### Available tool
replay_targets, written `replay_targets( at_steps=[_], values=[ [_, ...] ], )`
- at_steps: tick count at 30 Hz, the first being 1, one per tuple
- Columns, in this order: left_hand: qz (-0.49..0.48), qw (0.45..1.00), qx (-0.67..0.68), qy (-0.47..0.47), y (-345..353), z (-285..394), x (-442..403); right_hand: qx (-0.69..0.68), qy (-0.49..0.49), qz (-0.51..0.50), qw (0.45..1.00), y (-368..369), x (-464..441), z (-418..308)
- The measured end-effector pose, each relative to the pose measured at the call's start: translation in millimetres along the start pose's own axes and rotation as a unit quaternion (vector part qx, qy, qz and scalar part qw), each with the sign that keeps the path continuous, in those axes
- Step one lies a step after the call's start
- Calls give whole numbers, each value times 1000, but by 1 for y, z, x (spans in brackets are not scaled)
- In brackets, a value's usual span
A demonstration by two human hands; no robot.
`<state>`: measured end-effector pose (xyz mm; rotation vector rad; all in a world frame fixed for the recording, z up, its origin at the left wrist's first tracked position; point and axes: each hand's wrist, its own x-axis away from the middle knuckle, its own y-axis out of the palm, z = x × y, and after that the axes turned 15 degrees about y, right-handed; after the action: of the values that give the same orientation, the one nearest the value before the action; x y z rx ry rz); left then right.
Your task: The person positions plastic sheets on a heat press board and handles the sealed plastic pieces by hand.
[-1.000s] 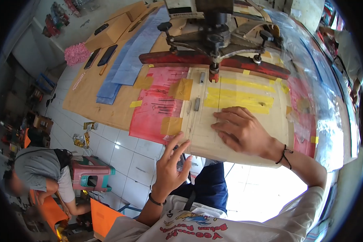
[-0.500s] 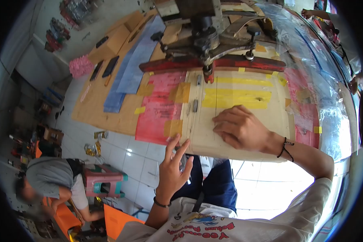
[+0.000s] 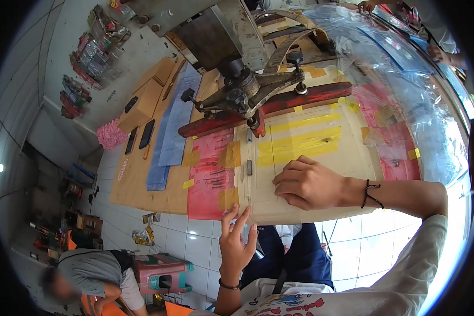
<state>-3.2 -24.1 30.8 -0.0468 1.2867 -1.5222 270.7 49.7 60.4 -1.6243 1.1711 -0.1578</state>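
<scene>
My right hand (image 3: 308, 184) rests palm down on the beige board (image 3: 321, 210), its fingers bent and pressed together; whether anything lies beneath them is hidden. My left hand (image 3: 238, 239) is at the board's front left corner, fingers spread, with fingertips near the edge and nothing held. Strips of yellow tape (image 3: 300, 145) cross the board beyond my right hand. Left of them a small grey metal piece (image 3: 249, 167) lies beside a long seam. A pink-red sheet (image 3: 210, 184) with brown tape adjoins the board on the left. Above the board's far side stands a red press bar (image 3: 310, 98).
Blue strips (image 3: 175, 126), phones (image 3: 147, 134) and a cardboard box (image 3: 142, 105) lie on the left of the table. Clear plastic sheets (image 3: 437, 126) cover the right side. A person in grey (image 3: 95, 268) bends near a stool (image 3: 163, 274) at lower left. Another person's hand (image 3: 438, 54) is at upper right.
The camera view has turned and shifted, so the table and press appear rotated. My right hand's fingers are drawn closer together; my left hand stays spread at the board's corner.
</scene>
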Motion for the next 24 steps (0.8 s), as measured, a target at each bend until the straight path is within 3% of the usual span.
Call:
replay_targets(
  at_steps=[24],
  values=[
    [-5, 1000, 9, -9, 0, 0, 1, 3, 7, -5, 1000, 1, 0, -1]
  ],
)
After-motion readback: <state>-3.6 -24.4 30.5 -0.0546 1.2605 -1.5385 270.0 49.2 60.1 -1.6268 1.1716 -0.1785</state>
